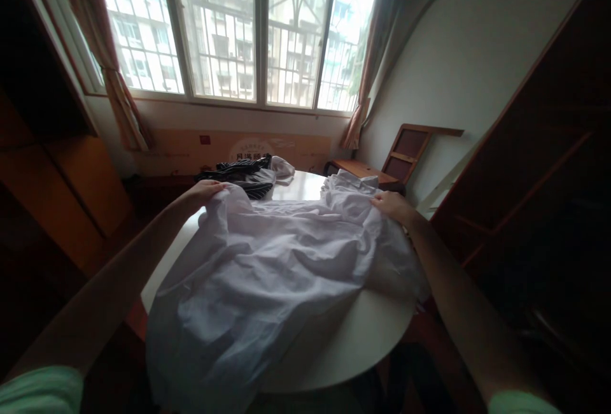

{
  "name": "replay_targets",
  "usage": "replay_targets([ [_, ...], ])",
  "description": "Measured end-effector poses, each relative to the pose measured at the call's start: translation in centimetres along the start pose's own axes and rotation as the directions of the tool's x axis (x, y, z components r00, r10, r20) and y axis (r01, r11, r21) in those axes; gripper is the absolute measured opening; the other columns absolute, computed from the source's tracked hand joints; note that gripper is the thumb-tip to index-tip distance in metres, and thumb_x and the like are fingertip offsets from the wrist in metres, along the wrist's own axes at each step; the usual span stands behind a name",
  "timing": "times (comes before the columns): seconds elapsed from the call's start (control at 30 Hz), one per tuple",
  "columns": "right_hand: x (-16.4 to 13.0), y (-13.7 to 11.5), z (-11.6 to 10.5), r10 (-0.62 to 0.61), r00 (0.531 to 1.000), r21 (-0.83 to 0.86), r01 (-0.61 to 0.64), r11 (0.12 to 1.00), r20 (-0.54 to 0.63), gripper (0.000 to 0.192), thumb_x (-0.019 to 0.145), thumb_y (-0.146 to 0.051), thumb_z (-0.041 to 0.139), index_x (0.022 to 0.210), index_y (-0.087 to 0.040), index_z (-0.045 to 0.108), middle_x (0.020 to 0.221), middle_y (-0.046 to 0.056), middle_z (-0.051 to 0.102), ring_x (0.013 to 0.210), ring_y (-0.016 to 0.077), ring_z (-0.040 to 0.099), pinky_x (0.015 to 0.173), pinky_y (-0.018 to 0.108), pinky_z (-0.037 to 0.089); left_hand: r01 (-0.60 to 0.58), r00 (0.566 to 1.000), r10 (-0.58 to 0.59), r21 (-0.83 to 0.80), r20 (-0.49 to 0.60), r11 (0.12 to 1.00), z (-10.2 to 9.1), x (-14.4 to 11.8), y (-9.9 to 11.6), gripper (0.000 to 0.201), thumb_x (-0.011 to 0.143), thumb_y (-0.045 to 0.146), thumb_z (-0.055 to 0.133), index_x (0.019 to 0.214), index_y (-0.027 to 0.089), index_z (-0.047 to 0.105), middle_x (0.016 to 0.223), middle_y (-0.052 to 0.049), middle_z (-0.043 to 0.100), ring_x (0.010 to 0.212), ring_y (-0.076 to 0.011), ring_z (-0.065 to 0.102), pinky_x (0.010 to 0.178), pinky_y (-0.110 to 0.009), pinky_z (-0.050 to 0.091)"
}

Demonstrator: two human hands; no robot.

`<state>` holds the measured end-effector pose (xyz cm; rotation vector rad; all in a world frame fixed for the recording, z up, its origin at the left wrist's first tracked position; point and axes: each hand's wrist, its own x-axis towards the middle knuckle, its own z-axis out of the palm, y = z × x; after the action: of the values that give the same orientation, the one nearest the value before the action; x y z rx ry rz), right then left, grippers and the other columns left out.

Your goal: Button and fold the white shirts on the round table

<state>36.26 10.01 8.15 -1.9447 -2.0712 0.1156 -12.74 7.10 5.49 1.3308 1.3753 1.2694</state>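
- Nearest the camera, the lower part of a white shirt [267,274] is draped over the near rim of a round white table [363,344], so that its hem hangs down past the edge toward the floor.
- At the far left, dark wooden cabinets [71,191] are seen along the wall, with a drawn-back curtain [119,95] above them.
- The left hand [205,191] is stretched out to the far left corner of the shirt and is closed on a bunch of the cloth; the grip seems meant to hold that side pulled out across the tabletop.
- Just beyond that hand, a dark striped garment [243,175] is heaped at the far side of the table, apart from the shirt, as if put aside.
- Behind the table, a barred window [258,32] is seen, and a flat cardboard box [229,149] is leaned against the wall beneath it.
- The right hand [391,205] is laid on the far right part of the shirt, near the rumpled collar area, with fingers curled into the fabric; how firmly it is pinched cannot be told.
- With both arms spread, the shirt is kept stretched between the hands, though it is heavily creased.
- At the right, a wooden chair [405,153] is set against the wall.
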Motion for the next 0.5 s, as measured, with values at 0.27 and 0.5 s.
replay_targets([
  [0.27, -2.7, -10.3, 1.7, -0.502, 0.836, 0.270, 0.441, 0.856, 0.224, 0.035, 0.079, -0.048, 0.056, 0.064, -0.018, 0.066, 0.064, 0.004, 0.065, 0.058, 0.0155, 0.055, 0.057, 0.026, 0.039, -0.399, 0.693, 0.204, 0.133, 0.691, 0.907, 13.8, -7.5, 0.8, 0.040, 0.055, 0.032, 0.078, 0.094, 0.026, 0.071, 0.075, -0.003, 0.070, 0.061, -0.0166, 0.062, 0.054, -0.024, 0.046],
  [0.5, -4.3, -14.5, 11.4, -0.642, 0.750, 0.198, 0.613, 0.765, 0.156, 0.032, 0.077, -0.036, 0.063, 0.104, -0.018, 0.063, 0.097, 0.008, 0.067, 0.084, 0.0196, 0.060, 0.072, 0.027, 0.045, -0.658, 0.647, 0.343, 0.272, 0.681, 0.702, 13.0, -7.0, -2.0, 0.028, 0.084, 0.028, 0.047, 0.095, 0.014, 0.068, 0.088, -0.008, 0.071, 0.073, -0.0143, 0.062, 0.068, -0.024, 0.047],
])
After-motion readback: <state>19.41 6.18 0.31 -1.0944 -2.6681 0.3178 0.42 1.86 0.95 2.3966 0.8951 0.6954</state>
